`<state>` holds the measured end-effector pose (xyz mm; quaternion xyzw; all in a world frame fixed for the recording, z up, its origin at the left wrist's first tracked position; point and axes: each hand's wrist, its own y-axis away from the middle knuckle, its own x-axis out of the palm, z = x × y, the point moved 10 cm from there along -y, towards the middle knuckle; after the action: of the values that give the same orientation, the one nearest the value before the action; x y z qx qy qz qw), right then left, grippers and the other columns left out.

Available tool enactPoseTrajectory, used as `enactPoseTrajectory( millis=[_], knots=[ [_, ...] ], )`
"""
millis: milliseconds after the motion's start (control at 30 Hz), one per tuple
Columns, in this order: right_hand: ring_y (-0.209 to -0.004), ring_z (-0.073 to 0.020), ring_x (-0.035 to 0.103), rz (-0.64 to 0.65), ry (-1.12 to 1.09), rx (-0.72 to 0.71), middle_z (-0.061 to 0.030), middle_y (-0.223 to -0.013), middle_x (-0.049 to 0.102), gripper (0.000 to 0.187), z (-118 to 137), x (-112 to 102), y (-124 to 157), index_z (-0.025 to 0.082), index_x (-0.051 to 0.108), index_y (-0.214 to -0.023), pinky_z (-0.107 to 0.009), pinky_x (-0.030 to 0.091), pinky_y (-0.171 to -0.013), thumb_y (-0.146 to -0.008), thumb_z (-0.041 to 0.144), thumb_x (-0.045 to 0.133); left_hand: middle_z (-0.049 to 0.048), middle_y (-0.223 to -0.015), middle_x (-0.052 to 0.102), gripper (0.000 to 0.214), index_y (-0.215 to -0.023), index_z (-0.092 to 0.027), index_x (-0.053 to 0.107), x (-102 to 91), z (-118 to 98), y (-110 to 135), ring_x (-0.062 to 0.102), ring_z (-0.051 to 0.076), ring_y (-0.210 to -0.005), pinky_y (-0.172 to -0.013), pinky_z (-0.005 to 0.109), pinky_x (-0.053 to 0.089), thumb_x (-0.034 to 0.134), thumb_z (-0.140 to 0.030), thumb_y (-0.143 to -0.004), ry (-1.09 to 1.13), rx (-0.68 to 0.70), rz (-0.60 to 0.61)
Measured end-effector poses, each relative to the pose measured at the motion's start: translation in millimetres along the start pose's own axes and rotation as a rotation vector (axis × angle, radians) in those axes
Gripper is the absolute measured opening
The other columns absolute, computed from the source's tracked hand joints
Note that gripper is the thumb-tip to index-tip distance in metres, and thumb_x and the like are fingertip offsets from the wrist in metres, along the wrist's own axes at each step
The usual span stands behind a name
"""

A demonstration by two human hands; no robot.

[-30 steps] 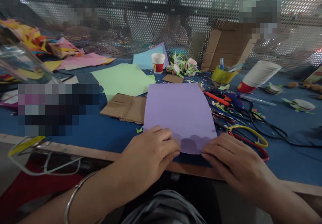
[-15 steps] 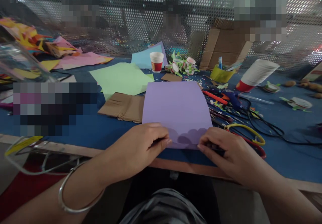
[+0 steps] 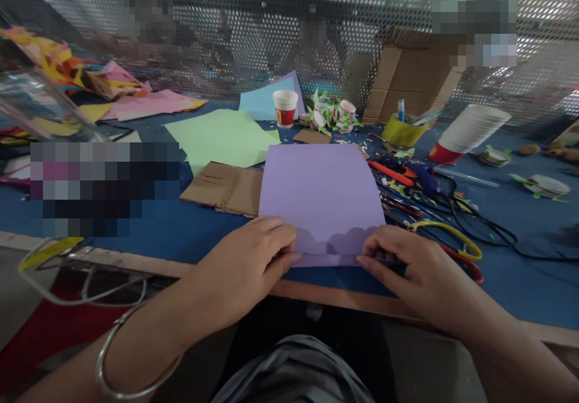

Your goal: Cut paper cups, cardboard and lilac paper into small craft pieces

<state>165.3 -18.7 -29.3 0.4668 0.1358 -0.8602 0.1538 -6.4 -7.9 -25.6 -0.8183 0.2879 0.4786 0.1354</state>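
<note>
A purple sheet of paper (image 3: 321, 198) lies on the blue table in front of me, with a narrow strip along its near edge bent over. My left hand (image 3: 260, 255) pinches that edge at its left corner, thumb below and fingers curled on top. At the right corner my right hand (image 3: 395, 258) grips the same edge between thumb and fingers. Left of the sheet, partly under it, is a folded piece of brown cardboard (image 3: 226, 187). Scissors with a yellow handle (image 3: 452, 234) lie beside my right hand.
Green paper (image 3: 217, 137) spreads behind the cardboard. A paper cup (image 3: 285, 110) stands at the back. To the right are a yellow pen holder (image 3: 402, 131), a leaning stack of cups (image 3: 470, 131), a blue glue gun (image 3: 425, 177) and a black cord (image 3: 479, 222). Paper scraps litter the table.
The near edge of the purple sheet now shows a crease line with a strip turned between my hands. Both hands keep nearly the same place. The view has shifted slightly.
</note>
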Motion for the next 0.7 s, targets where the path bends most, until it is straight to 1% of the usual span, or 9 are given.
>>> enactPoseTrajectory(
  millis=[167, 367, 467, 567, 700],
  knots=[
    [-0.073, -0.0161, 0.059, -0.013, -0.009, 0.004, -0.0014, -0.081, 0.065, 0.012, -1.2, -0.6, 0.3, 0.021, 0.060, -0.082, -0.029, 0.045, -0.065, -0.094, 0.021, 0.058, 0.0005, -0.084, 0.054, 0.021, -0.080, -0.019, 0.047, 0.3, 6.4, 4.0, 0.048, 0.019, -0.084, -0.072, 0.033, 0.032, 0.054, -0.026, -0.099, -0.077, -0.032, -0.053],
    [-0.074, -0.0158, 0.058, -0.004, 0.000, 0.001, -0.0007, -0.081, 0.064, 0.014, 0.1, 1.0, -0.9, 0.021, 0.058, -0.082, -0.029, 0.043, -0.066, -0.095, 0.022, 0.057, 0.0015, -0.078, 0.052, 0.031, -0.075, -0.019, 0.044, -2.3, 13.3, 9.6, 0.043, 0.021, -0.080, -0.070, 0.034, 0.028, 0.051, -0.035, -0.100, -0.149, -0.031, -0.118],
    [-0.072, -0.0155, 0.056, -0.017, 0.008, -0.015, -0.0005, -0.079, 0.062, 0.015, 1.7, 0.5, 0.4, 0.021, 0.057, -0.081, -0.029, 0.043, -0.066, -0.096, 0.022, 0.056, 0.0011, -0.074, 0.053, 0.036, -0.072, -0.019, 0.043, -6.8, 18.6, 12.3, 0.042, 0.021, -0.078, -0.069, 0.035, 0.026, 0.054, -0.041, -0.099, -0.186, -0.041, -0.168],
    [-0.073, -0.0159, 0.056, -0.024, 0.005, -0.018, -0.0009, -0.080, 0.062, 0.014, 1.0, 0.8, 2.4, 0.021, 0.057, -0.082, -0.029, 0.043, -0.065, -0.096, 0.022, 0.056, 0.0008, -0.071, 0.054, 0.038, -0.070, -0.020, 0.043, -11.3, 24.4, 17.8, 0.041, 0.021, -0.077, -0.070, 0.035, 0.025, 0.056, -0.042, -0.097, -0.235, -0.051, -0.218],
    [-0.074, -0.0166, 0.057, -0.017, 0.003, -0.024, -0.0016, -0.080, 0.062, 0.015, 1.3, 1.4, 2.9, 0.021, 0.056, -0.081, -0.030, 0.044, -0.065, -0.096, 0.022, 0.056, 0.0016, -0.071, 0.053, 0.038, -0.069, -0.020, 0.044, -13.9, 28.1, 26.6, 0.040, 0.021, -0.077, -0.070, 0.037, 0.024, 0.054, -0.042, -0.098, -0.308, -0.079, -0.259]
  ],
)
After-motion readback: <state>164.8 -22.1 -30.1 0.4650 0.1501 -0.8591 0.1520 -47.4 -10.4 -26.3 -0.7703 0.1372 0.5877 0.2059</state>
